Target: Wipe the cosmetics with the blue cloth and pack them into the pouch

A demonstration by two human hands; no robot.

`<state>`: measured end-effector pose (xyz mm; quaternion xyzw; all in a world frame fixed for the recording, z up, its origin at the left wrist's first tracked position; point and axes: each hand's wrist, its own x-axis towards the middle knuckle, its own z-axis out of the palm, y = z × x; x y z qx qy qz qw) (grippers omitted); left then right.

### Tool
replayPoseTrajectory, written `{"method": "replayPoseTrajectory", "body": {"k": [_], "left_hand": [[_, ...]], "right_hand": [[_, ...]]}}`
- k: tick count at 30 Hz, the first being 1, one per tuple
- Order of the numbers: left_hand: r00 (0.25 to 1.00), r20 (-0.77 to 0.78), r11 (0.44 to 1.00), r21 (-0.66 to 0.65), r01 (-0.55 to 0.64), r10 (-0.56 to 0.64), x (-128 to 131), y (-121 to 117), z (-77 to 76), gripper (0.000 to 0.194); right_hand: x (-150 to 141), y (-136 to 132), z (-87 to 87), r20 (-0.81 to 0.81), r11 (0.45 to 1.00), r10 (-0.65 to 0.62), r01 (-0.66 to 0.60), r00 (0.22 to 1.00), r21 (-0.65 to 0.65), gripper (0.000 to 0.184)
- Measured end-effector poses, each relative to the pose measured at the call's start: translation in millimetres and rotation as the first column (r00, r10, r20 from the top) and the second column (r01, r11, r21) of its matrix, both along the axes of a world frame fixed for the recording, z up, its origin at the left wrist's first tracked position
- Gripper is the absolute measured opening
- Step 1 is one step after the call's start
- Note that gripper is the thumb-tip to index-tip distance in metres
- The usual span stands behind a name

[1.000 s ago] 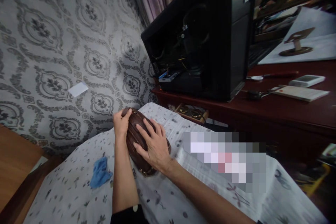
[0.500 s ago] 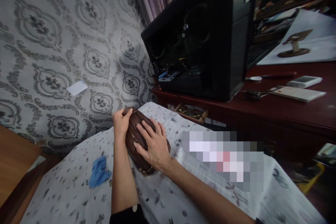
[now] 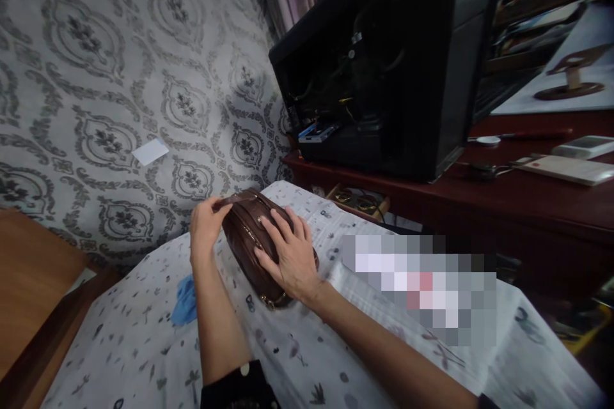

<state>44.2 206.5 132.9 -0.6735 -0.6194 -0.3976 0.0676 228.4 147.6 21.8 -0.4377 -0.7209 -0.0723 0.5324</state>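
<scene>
A brown leather bag [image 3: 242, 249] with zips lies on a white patterned sheet [image 3: 283, 358]. My left hand [image 3: 206, 223] is at the bag's far left end, its thumb and fingers pinching a strap [image 3: 230, 199] that is lifted off the top. My right hand [image 3: 295, 262] lies across the bag's right side, fingers spread and pressed on the leather. Behind my left forearm a crumpled blue cloth [image 3: 185, 302] rests on the sheet, partly hidden.
A large black computer case [image 3: 378, 89] stands on a dark red desk [image 3: 542, 204] beyond the sheet. Below it an open drawer [image 3: 359, 198] holds round metal things. To the left is patterned wallpaper with a small white card [image 3: 150, 151]. A pixelated patch covers part of the sheet at right.
My left hand has moved to the left and draws the strap out from the bag's end. My right hand stays spread on the bag. The view has shifted slightly.
</scene>
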Motion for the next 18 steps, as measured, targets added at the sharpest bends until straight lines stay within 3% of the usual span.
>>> {"method": "replayPoseTrajectory", "body": {"k": [9,18], "left_hand": [[0.954,-0.148,0.959,-0.073,-0.272,0.260,21,-11,11.3,0.025],[0.949,-0.253,0.950,-0.196,-0.244,0.191,33,-30,28.1,0.025]], "right_hand": [[0,0,0.0,0.005,1.000,-0.013,0.013,1.000,0.023,0.051],[0,0,-0.1,0.020,1.000,-0.019,0.019,1.000,0.019,0.052]]}}
